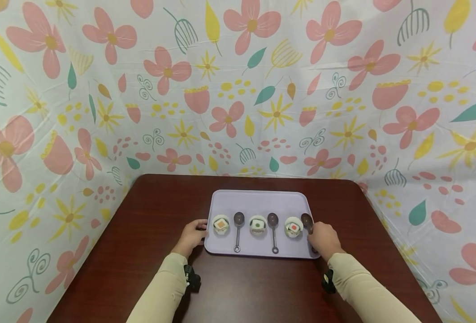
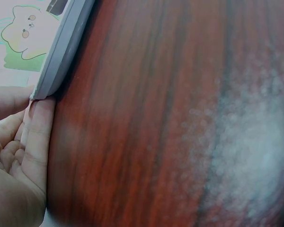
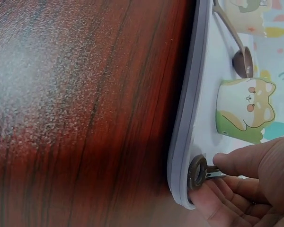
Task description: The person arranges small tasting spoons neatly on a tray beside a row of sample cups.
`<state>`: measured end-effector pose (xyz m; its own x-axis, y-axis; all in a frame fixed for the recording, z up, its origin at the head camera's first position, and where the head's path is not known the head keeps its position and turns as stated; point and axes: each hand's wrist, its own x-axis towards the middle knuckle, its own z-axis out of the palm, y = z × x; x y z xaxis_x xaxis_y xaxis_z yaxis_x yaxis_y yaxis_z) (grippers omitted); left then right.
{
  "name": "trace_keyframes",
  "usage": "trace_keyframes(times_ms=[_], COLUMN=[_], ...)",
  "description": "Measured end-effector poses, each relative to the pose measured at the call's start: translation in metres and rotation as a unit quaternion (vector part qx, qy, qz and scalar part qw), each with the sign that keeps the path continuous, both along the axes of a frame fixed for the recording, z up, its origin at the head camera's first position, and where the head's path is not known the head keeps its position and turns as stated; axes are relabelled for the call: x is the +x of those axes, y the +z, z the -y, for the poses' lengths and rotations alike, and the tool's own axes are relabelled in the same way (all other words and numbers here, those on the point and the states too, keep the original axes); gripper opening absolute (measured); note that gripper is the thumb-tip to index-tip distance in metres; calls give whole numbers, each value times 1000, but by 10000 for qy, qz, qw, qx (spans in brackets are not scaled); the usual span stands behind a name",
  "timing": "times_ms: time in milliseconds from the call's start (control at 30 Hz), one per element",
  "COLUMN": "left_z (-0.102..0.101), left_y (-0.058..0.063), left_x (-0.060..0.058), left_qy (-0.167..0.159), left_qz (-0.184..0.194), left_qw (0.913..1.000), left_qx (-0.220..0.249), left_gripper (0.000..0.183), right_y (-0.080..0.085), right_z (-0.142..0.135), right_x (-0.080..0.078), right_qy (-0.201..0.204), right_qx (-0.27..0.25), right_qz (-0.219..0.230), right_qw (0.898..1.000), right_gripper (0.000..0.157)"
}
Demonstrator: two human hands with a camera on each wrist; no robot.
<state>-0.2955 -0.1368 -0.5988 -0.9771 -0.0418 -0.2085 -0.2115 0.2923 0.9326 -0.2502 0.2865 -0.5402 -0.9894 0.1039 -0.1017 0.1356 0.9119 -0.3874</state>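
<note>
On a lavender tray (image 1: 258, 199) stand three small cups: one with an orange piece (image 1: 221, 224), one with a green piece (image 1: 257, 225) and one with a red piece (image 1: 293, 227). The cups carry cartoon animals, like this printed cup (image 3: 246, 109). Two brown ring-ended spoons lie between them, a left spoon (image 1: 238, 231) and a middle spoon (image 1: 273, 231). My left hand (image 1: 193, 234) grips the tray's left rim, thumb above and fingers underneath. At the right rim my right hand (image 1: 323, 240) pinches the handle of a third spoon (image 1: 307, 220); its ring end overlaps the rim.
The tray rests on a dark red-brown wooden table (image 1: 161, 202). A white cloth (image 1: 238, 112) printed with flowers and leaves hangs behind the table and along both sides.
</note>
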Motion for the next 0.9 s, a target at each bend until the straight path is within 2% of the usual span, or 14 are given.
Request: trace_keyframes(times_ms=[333, 900], left_z=[0, 1], left_y=[3, -2], left_x=[1, 0], left_qy=[-12, -17], left_qz=[-12, -43], left_qw=[10000, 10000], left_qx=[20, -78], left_gripper=[42, 42], right_y=[2, 3], right_z=[4, 8], right_x=[1, -2], right_qy=[-50, -43], right_qx=[135, 419], right_qz=[-88, -25], right_qw=[9999, 9991], right_gripper=[31, 17])
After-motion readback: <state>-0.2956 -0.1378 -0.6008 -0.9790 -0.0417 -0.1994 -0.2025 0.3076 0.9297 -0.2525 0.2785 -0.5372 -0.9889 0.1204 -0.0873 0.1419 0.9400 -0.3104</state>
